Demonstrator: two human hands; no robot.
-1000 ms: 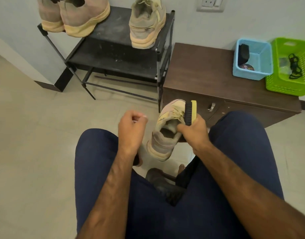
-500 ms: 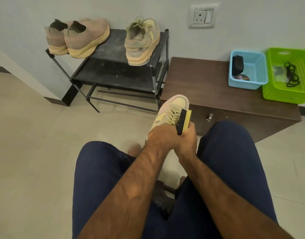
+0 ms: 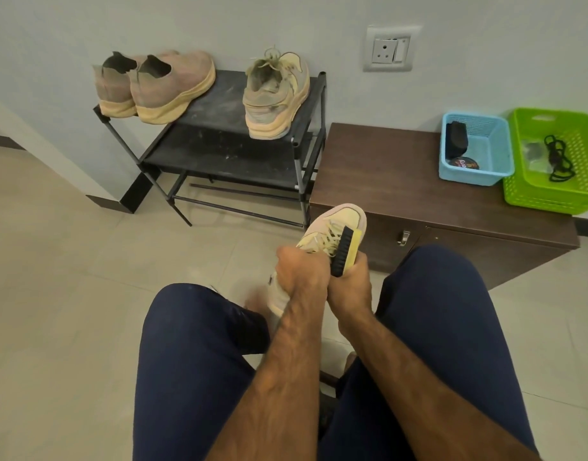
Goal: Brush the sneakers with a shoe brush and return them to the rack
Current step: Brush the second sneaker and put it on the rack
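Rack [image 3: 219, 104] left of cabinet [image 3: 385, 168] (touching)

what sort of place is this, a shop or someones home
Most likely a home entryway or hallway: a small black shoe rack stands against the wall with worn sneakers on top, beside a low wooden cabinet carrying a blue basket and a green basket, on a tiled floor.

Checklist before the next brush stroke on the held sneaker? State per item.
1. Left hand grips the sneaker: ok.
2. Right hand holds the shoe brush: ok.
3. Bristles face the laces: ok.
4. Sole brushed clean: cannot tell, hidden.
5. Free space on the rack beside the mate: ok.
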